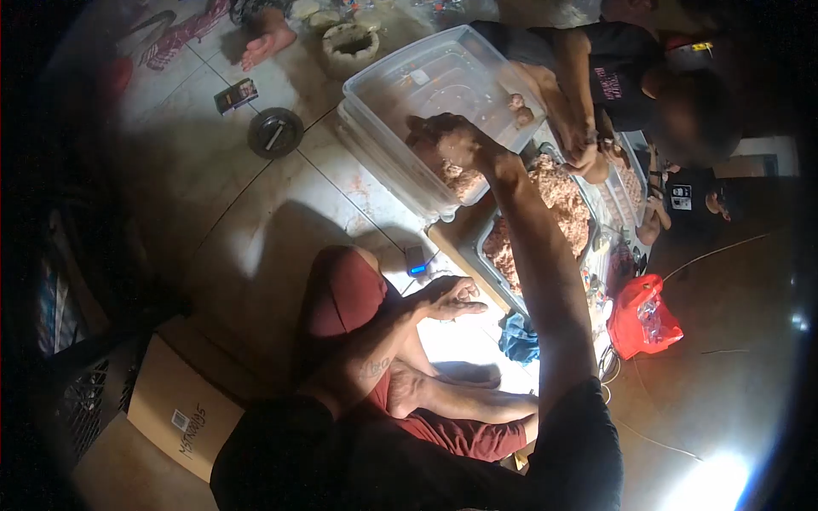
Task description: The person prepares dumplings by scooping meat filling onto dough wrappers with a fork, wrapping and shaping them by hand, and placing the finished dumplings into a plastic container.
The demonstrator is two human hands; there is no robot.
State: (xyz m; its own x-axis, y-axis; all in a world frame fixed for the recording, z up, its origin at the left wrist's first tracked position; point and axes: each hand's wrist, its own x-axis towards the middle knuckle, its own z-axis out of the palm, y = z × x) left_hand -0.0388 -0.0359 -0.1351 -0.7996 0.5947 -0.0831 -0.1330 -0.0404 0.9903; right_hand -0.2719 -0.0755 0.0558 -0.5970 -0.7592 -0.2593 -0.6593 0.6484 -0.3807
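Observation:
My right hand (pixel 452 143) reaches inside a clear plastic tub (pixel 362 95), over pinkish lumps of minced meat (pixel 463 180) at its near corner. Its fingers are in shadow, so whether it holds a lump does not show. My left hand (pixel 456 300) hovers in front of my crossed legs, fingers loosely bent and apart, with nothing visible in it. A grey tray (pixel 511 294) heaped with minced meat (pixel 558 204) lies beyond it, partly hidden behind my right forearm. Two or so meat lumps (pixel 520 109) rest at the tub's far side.
A co-worker's hands (pixel 588 162) work beside the meat tray; another person (pixel 682 196) sits farther right. Around me are a red plastic bag (pixel 643 319), a blue cloth (pixel 518 339), a small device with a blue display (pixel 416 262), a black ashtray (pixel 275 134) and a cardboard box (pixel 183 409).

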